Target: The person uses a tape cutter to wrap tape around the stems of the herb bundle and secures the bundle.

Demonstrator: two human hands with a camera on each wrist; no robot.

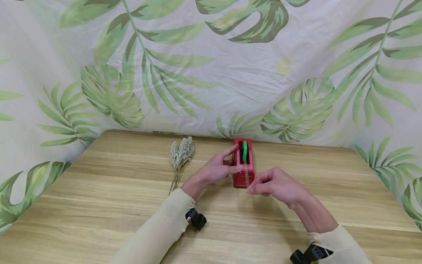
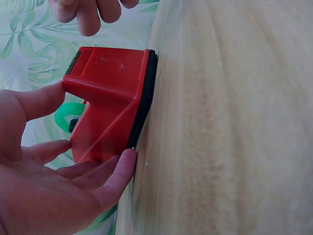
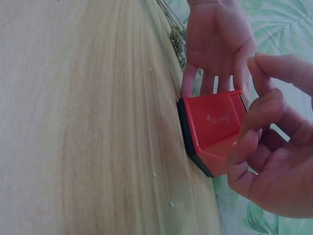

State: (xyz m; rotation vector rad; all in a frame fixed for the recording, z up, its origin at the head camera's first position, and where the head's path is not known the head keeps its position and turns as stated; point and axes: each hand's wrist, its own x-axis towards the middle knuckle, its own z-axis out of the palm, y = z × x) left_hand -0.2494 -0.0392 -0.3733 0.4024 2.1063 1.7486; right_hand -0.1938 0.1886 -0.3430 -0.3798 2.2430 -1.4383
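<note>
A red tape dispenser point(image 1: 239, 179) with a black base stands on the table, a green tape roll point(image 1: 244, 151) in its well. My left hand point(image 1: 215, 169) holds it from the left side: the thumb lies at the front near the toothed cutter point(image 2: 73, 62), and the other fingers spread along the side down to the base. Just off the dispenser's front right corner, my right hand point(image 1: 280, 187) pinches the end of a clear tape strip point(image 1: 246, 175) between thumb and index finger. That strip runs from the roll over the front to the fingertips.
A bunch of dried flowers point(image 1: 181, 153) lies left of the dispenser, stems toward the near side. The wooden table point(image 1: 99, 220) ends at a leaf-print cloth point(image 1: 244, 88) behind. Small white crumbs point(image 3: 154, 175) dot the tabletop.
</note>
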